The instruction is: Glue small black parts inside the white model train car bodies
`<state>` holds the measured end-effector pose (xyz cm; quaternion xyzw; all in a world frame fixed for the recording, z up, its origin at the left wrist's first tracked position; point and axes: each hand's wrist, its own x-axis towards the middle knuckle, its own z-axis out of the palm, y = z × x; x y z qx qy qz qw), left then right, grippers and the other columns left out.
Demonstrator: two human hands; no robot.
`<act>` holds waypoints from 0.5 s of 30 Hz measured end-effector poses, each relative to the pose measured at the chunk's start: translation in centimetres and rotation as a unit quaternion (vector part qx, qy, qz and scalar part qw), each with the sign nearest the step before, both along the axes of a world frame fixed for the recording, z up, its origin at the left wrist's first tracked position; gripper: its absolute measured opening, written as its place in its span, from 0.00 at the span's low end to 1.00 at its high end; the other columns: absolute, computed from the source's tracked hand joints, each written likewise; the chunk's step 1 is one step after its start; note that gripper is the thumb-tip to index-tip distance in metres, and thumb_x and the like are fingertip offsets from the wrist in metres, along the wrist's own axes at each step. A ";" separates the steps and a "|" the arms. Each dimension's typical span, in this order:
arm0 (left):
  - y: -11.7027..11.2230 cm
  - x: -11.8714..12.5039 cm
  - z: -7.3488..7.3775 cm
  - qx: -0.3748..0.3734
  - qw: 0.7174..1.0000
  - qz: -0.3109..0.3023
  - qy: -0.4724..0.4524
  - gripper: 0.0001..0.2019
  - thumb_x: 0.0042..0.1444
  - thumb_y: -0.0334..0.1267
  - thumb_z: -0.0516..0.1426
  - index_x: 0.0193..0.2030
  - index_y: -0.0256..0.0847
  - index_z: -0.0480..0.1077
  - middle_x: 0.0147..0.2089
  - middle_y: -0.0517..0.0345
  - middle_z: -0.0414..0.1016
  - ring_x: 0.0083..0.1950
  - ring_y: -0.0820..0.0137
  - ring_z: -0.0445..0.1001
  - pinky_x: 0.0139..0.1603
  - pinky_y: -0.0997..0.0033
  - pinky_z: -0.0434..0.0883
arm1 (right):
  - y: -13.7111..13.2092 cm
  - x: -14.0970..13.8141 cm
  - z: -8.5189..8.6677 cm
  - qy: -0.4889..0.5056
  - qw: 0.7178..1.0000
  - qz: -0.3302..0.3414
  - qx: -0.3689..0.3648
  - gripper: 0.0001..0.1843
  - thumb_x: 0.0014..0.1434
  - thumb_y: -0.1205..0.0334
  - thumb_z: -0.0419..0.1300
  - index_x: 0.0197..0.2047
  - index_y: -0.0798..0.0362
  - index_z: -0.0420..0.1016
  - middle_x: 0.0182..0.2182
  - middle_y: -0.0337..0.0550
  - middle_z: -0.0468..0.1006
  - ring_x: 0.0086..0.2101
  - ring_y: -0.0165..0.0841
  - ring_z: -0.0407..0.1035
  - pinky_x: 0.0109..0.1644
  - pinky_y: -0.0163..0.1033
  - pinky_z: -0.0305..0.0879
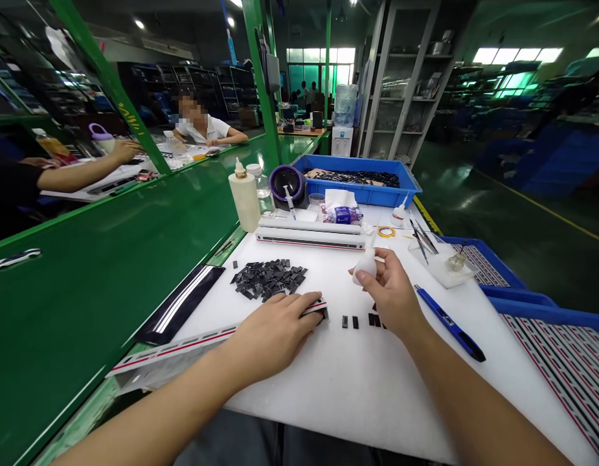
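Note:
My left hand is closed over the near end of a long white model train shell with a red stripe and grey windows. The shell slants toward the lower left, partly hidden under my forearm. A small white squeeze bottle is pinched in my right hand, its nozzle upward, above the white work board. Several small black pieces lie in a row below that hand, some partly covered by it. Beyond my left hand is a heap of similar black pieces.
Another white train shell lies across the board. Behind it stand a cream bottle, a purple-rimmed cup and a blue bin. A blue cutter and tweezers lie right. Two people sit beyond the green divider.

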<state>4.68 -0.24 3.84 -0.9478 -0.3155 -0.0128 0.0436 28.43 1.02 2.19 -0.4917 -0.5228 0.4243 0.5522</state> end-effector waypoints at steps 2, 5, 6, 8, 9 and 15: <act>0.1 0.0 0.1 -0.011 1.000 0.002 0.002 0.16 0.68 0.34 0.45 0.56 0.44 0.69 0.68 0.49 0.63 0.58 0.60 0.72 0.55 0.52 0.71 | 0.0 -0.1 0.1 -0.004 1.000 0.002 -0.003 0.24 0.58 0.52 0.64 0.53 0.49 0.60 0.40 0.44 0.82 0.39 0.36 0.74 0.44 0.43 0.67; 0.3 0.1 0.3 -0.023 1.000 0.004 -0.003 0.16 0.69 0.35 0.45 0.57 0.45 0.69 0.68 0.50 0.63 0.59 0.59 0.71 0.56 0.51 0.71 | -0.1 -0.2 0.2 0.009 1.000 0.007 0.003 0.24 0.58 0.52 0.64 0.53 0.48 0.61 0.39 0.44 0.82 0.38 0.35 0.73 0.42 0.42 0.66; 0.3 0.2 0.3 -0.027 1.000 0.006 -0.006 0.16 0.68 0.35 0.45 0.56 0.45 0.69 0.67 0.50 0.64 0.59 0.59 0.71 0.56 0.51 0.71 | -0.1 -0.1 0.2 0.020 1.000 0.007 0.008 0.24 0.58 0.52 0.64 0.53 0.48 0.61 0.38 0.44 0.81 0.38 0.35 0.73 0.41 0.41 0.65; 0.4 0.4 0.3 -0.034 0.999 0.011 -0.011 0.16 0.67 0.34 0.46 0.56 0.44 0.69 0.66 0.50 0.65 0.59 0.59 0.71 0.55 0.51 0.71 | -0.3 0.0 0.4 0.055 0.998 0.009 0.023 0.22 0.59 0.53 0.64 0.53 0.48 0.62 0.37 0.42 0.81 0.36 0.34 0.71 0.38 0.40 0.64; 0.5 0.5 0.3 -0.037 0.999 0.014 -0.014 0.16 0.67 0.33 0.47 0.56 0.44 0.69 0.66 0.50 0.65 0.59 0.58 0.71 0.55 0.51 0.72 | -0.4 0.1 0.5 0.079 0.996 0.013 0.031 0.21 0.59 0.54 0.63 0.53 0.47 0.62 0.36 0.41 0.80 0.35 0.33 0.70 0.37 0.39 0.63; 0.1 1.0 0.1 -0.056 0.997 0.042 -0.036 0.16 0.64 0.32 0.49 0.55 0.45 0.71 0.65 0.51 0.66 0.57 0.58 0.73 0.54 0.52 0.73 | -0.9 0.9 1.7 0.262 0.961 0.070 0.048 0.16 0.58 0.62 0.62 0.48 0.44 0.64 0.30 0.39 0.76 0.31 0.32 0.66 0.33 0.36 0.58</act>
